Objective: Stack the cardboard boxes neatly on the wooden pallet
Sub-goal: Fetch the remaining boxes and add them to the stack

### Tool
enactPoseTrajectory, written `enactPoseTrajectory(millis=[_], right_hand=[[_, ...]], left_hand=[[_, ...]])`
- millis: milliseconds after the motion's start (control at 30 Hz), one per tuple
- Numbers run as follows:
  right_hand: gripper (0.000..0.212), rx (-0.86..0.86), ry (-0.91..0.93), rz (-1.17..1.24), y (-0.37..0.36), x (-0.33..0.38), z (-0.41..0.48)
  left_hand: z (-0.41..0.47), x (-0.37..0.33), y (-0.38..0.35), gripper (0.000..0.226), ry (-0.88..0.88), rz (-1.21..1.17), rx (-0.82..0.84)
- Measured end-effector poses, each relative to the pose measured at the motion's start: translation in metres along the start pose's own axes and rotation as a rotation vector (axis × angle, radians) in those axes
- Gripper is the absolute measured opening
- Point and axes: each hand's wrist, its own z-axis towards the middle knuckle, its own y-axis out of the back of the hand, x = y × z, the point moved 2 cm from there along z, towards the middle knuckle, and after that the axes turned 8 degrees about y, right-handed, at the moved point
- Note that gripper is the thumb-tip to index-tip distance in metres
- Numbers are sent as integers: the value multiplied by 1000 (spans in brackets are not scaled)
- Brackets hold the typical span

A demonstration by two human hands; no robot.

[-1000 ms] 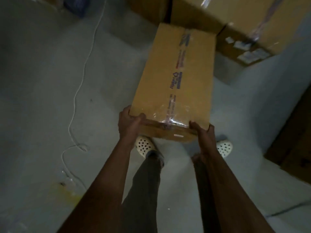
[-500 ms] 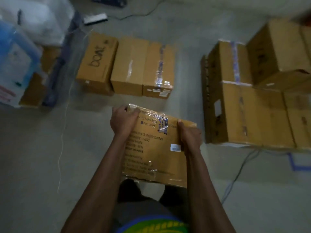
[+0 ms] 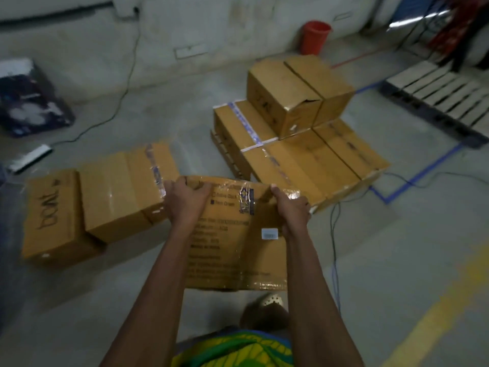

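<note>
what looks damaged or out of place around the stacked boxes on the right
The upper box on the stack has a torn, buckled top flap at its near edge, which leaves a dark gap. A cable trails across the floor by the stack's near corner. The held box shows only wrinkled tape.

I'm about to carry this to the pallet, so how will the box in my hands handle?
The cardboard box looks stiff: its faces look flat with the left hand and right hand gripping only its top edge. Glossy tape along that edge may make the grip slippery. It is probably not very heavy, since it seems held by the fingers alone.
</note>
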Motion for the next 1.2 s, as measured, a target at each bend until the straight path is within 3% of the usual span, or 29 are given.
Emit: enactPoseTrajectory(millis=[133, 500, 933, 1200], right_hand=[[116, -58, 80, 50, 38, 37, 63], [98, -128, 192, -43, 89, 117, 172], [104, -156, -32, -155, 56, 177, 348], [103, -106, -37, -221, 32, 217, 435]], left_hand=[[4, -76, -33, 45, -91, -70, -48], [45, -172, -118, 37, -11, -359, -51], [173, -282, -235, 49, 29, -177, 37], [227, -326, -277, 48, 128, -82, 43]])
